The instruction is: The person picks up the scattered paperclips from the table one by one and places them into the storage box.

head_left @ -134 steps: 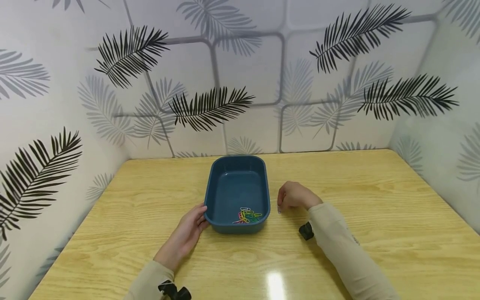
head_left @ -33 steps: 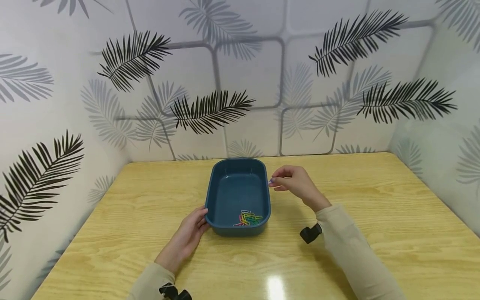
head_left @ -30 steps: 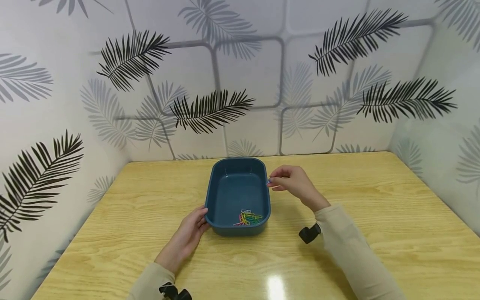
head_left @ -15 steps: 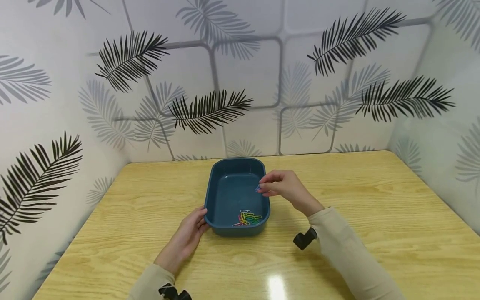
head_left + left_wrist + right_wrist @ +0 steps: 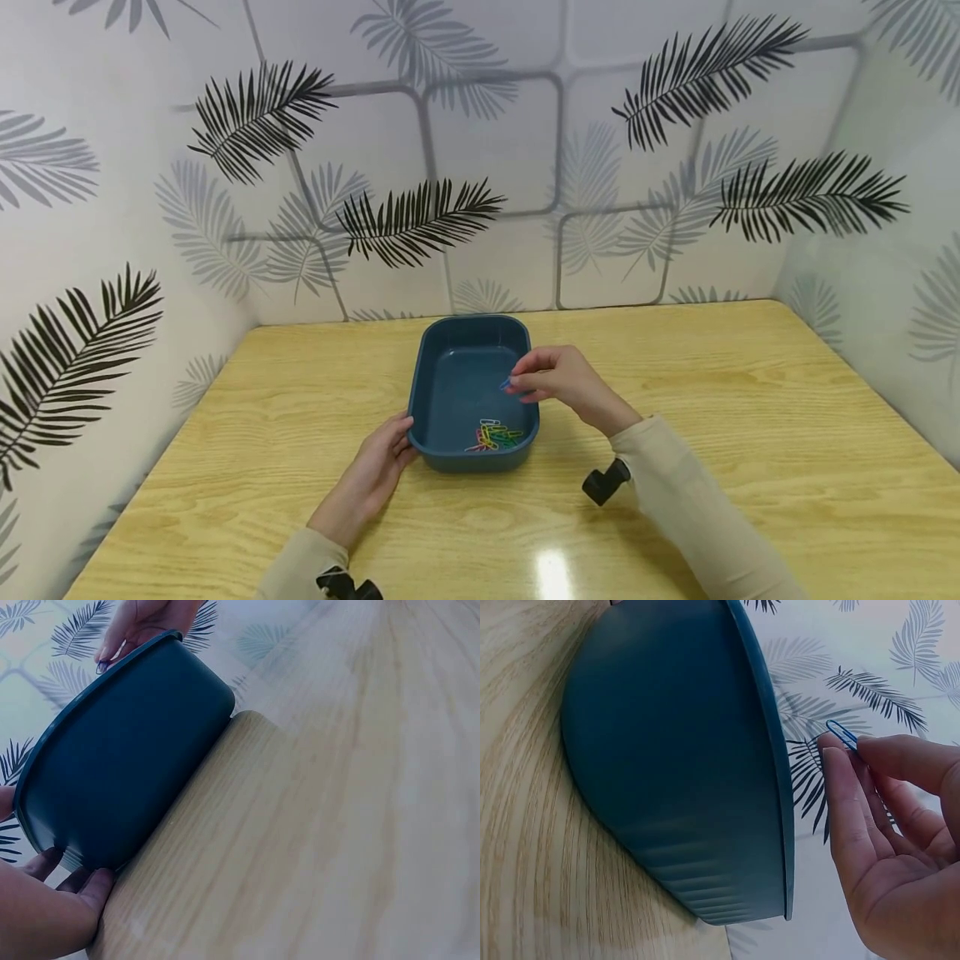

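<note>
1. Head view: your right hand [image 5: 566, 390] hangs over the right side of the dark blue tub [image 5: 474, 450], which sits mid-worktop, nearer the far edge than the near one. Its thumb and forefinger pinch a blue paper clip [image 5: 506, 384] above the tub's floor. A pile of coloured paper clips [image 5: 493, 434] lies in the tub's near end. Your left hand [image 5: 369, 475] rests on the worktop [image 5: 750, 433], fingers against the tub's near left corner.

2. Left wrist view: your left fingers [image 5: 96, 883] lie relaxed and nearly straight against the tub wall [image 5: 127, 765], bracing it, not gripping it. If that hand slackens, a knock from the right hand could likely slide the tub.

3. Right wrist view: the blue paper clip [image 5: 842, 736] is held only by its end between the fingertips [image 5: 831, 750], just past the rim [image 5: 769, 750]. So thin a pinch could let it slip early. Released too near the rim, it may glance off and land on the worktop.
</note>
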Demonstrator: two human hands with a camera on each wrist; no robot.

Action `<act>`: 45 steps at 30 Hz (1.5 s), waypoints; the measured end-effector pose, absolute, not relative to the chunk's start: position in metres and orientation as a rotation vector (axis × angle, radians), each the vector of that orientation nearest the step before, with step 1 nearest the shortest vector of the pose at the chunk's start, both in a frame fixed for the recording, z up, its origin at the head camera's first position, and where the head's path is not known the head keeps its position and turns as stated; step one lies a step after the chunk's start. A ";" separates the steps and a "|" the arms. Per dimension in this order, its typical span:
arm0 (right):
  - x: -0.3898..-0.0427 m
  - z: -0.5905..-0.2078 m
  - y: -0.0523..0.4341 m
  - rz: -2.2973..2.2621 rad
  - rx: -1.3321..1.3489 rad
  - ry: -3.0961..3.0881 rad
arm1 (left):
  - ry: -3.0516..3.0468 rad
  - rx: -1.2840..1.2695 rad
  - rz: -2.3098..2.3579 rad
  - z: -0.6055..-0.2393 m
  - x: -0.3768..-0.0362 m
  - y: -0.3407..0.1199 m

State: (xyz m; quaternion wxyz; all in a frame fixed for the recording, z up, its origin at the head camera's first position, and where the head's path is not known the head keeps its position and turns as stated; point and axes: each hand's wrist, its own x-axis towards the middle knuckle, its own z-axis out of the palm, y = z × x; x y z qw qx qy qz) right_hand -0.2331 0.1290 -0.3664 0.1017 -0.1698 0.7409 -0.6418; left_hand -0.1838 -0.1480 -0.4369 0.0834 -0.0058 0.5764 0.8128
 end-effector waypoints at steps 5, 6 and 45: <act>-0.233 -0.367 0.128 -1.874 -0.509 2.195 | 1.703 -0.036 2.439 -0.437 -0.184 -0.148; -0.233 -0.368 0.128 -1.868 -0.513 2.196 | 1.704 -0.038 2.439 -0.437 -0.184 -0.148; -0.231 -0.368 0.124 -1.786 -0.523 2.262 | 1.722 -0.038 2.414 -0.434 -0.186 -0.149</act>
